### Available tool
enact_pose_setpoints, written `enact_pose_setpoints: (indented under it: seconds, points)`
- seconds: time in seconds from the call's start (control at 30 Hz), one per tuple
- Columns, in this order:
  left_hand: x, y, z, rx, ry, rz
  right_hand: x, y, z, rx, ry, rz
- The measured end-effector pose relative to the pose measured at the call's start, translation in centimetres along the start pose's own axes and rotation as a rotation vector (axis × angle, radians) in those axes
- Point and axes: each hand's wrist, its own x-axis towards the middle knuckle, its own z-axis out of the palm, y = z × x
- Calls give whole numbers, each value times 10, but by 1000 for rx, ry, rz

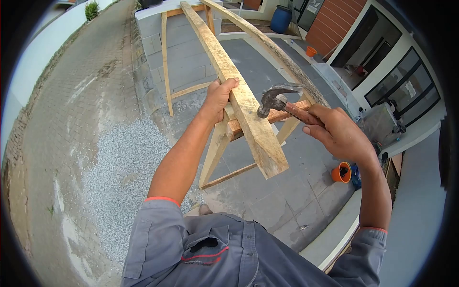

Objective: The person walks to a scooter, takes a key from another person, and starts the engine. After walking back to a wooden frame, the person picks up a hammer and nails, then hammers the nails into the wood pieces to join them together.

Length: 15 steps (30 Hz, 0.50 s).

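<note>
My left hand is closed round the left edge of a long wooden beam, thumb on its top face. The beam rests across a wooden sawhorse and runs away from me toward a second support. In my right hand is a claw hammer, gripped by its worn wooden handle. Its dark metal head overlaps the beam's right edge in this view, with the claw pointing right. A second beam with a rough, bark-like edge lies to the right, its near end close behind my right hand.
Grey gravel is heaped on the left beside the brick-paved lane. A block wall stands at the far end. An orange bucket sits on the tiles at right, and a blue barrel stands farther back.
</note>
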Motion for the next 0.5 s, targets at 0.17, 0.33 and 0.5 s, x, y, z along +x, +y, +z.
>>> enact_pose_setpoints:
  seconds: [0.17,0.33,0.5]
  points:
    - [-5,0,-4,2,-10,-59,-4,-2,-43,487,659,-203]
    - [-1,-7,-7,20,21,-24,15,-4,-5,548,808,-295]
    - [-3,0,-2,-14,14,-13,1,-17,21,134,-81,44]
